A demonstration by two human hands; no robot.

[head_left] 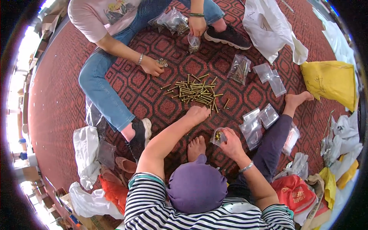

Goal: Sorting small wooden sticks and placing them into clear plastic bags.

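Note:
A loose pile of brass-coloured bolts (195,90) lies on the patterned red carpet (153,105). At its near edge my left hand (199,114) is closed, fingertips down among the bolts; what they grip is hidden. My right hand (230,142) is closed on a small clear plastic bag (217,137), which holds a few brass-coloured pieces. The bag is held just right of my bare foot (196,148). Flat, clear zip bags (251,132) lie to the right of my right hand.
Opposite, a co-worker's hand (152,67) is by a few small washer-like rings (163,63); their other hand (197,26) holds a filled clear bag (194,43). Another bolt-filled bag (239,69) lies right of the pile. A yellow sack (329,82) and white sack (268,27) lie beyond.

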